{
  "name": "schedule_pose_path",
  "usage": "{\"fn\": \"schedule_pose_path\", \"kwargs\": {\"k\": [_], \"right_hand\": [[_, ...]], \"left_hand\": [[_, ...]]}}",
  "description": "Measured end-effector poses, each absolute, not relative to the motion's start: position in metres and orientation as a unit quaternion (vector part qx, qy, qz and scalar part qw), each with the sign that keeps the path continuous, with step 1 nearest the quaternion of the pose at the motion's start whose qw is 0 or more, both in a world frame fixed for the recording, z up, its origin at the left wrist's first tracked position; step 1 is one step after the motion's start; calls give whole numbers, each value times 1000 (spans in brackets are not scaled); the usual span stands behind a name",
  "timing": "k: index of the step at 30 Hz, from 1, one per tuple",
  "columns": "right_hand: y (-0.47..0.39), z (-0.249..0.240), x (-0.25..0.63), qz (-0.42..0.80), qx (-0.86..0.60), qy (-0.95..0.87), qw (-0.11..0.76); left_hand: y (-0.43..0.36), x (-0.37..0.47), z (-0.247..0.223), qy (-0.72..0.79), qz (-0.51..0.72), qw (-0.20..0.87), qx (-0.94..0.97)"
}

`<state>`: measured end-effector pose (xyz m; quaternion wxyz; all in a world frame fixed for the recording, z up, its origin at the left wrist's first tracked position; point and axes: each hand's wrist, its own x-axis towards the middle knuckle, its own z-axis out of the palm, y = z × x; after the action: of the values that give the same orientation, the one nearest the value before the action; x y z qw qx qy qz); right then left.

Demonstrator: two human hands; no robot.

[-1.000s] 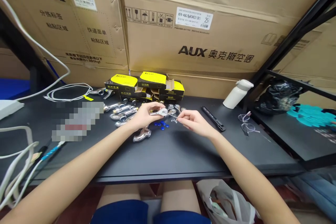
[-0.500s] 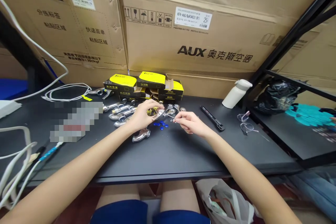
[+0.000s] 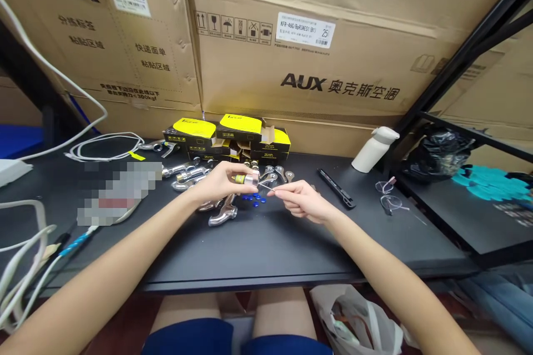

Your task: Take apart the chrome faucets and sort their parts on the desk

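Between the thumb and fingers of my left hand [image 3: 216, 182] is a chrome tap part [image 3: 251, 179] with a yellow-green band, lying roughly sideways. My right hand [image 3: 303, 199] pinches a thin metal rod [image 3: 266, 187], perhaps a hex key. The rod's far tip meets the part's right end; whether it goes inside, I cannot tell. Just below the hands lie several small blue caps [image 3: 255, 198]. A curved chrome spout [image 3: 224, 215] rests on the table near my left wrist. Several chrome tap handles [image 3: 280, 174] sit behind the right hand, and chrome taps [image 3: 189, 172] lie to the left.
Black and yellow boxes [image 3: 239, 127] are stacked behind the parts, against large cardboard cartons [image 3: 250, 77]. A black utility knife [image 3: 336, 187], a white bottle [image 3: 375, 150] and glasses [image 3: 389, 197] lie to the right. White cables [image 3: 106, 144] run along the left side.
My left hand has shifted slightly left and down, and the chrome part has turned so its yellow-green band faces me. My right hand has moved slightly left and down with the rod.
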<state>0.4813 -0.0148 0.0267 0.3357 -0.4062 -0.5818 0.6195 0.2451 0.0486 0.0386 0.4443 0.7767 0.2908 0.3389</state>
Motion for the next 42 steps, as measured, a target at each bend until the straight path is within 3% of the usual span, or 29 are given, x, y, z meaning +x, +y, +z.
{"fn": "schedule_pose_path", "kwargs": {"k": [8, 10, 14, 16, 18, 22, 24, 27, 30, 32, 38, 42], "right_hand": [[-19, 22, 477, 221, -434, -794, 364], [-18, 23, 478, 240, -441, -784, 364], [-14, 24, 480, 463, -419, -719, 304], [-14, 23, 480, 518, -404, -696, 290], [-15, 23, 479, 464, -410, -723, 307], [-19, 23, 480, 206, -411, -825, 329], [-19, 22, 480, 149, -417, -829, 341], [-17, 22, 480, 213, -462, -780, 365], [-15, 22, 479, 374, -480, -718, 337], [-14, 23, 478, 409, -472, -712, 320], [-15, 26, 480, 151, -424, -804, 389], [-15, 23, 480, 137, -419, -802, 403]], "left_hand": [[49, 248, 40, 346, 289, 520, 726], [49, 248, 39, 320, 305, 533, 721], [50, 247, 37, 281, 331, 545, 717], [50, 246, 36, 290, 325, 547, 715], [49, 247, 37, 316, 309, 539, 718], [47, 251, 37, 358, 268, 533, 719], [46, 253, 37, 360, 265, 541, 713], [44, 254, 39, 353, 288, 544, 705], [43, 254, 40, 340, 296, 547, 706], [43, 253, 39, 332, 291, 561, 701], [43, 253, 38, 339, 272, 587, 683], [41, 255, 41, 338, 272, 585, 686]]}}
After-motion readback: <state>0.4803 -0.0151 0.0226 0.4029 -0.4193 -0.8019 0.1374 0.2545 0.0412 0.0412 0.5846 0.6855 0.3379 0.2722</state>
